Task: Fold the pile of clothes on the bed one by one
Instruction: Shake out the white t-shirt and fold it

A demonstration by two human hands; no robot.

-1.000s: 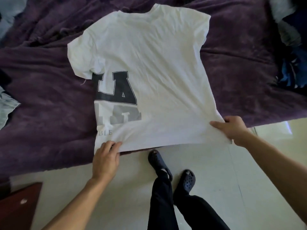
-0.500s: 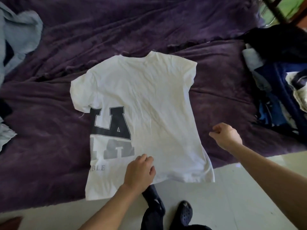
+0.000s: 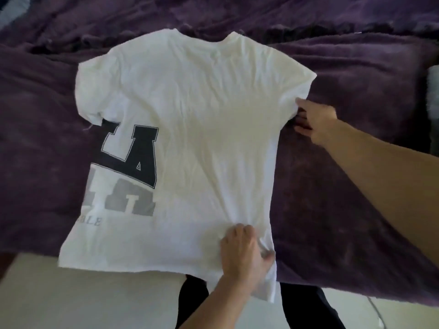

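Folding a white T-shirt [image 3: 202,138] on the purple-covered bed [image 3: 356,186], right side up next.

Spread flat and back-up, near hem hanging just over the bed's edge; left strip apparently turned in already, showing dark print. Left hand [image 3: 244,255] curled, bunching and pinching cloth at the near right hem; right hand [image 3: 313,122] closing thumb and fingers on the edge of the right sleeve. Probably midway through this one shirt: right side to fold in, then the length to halve. Rest of the pile not in view.
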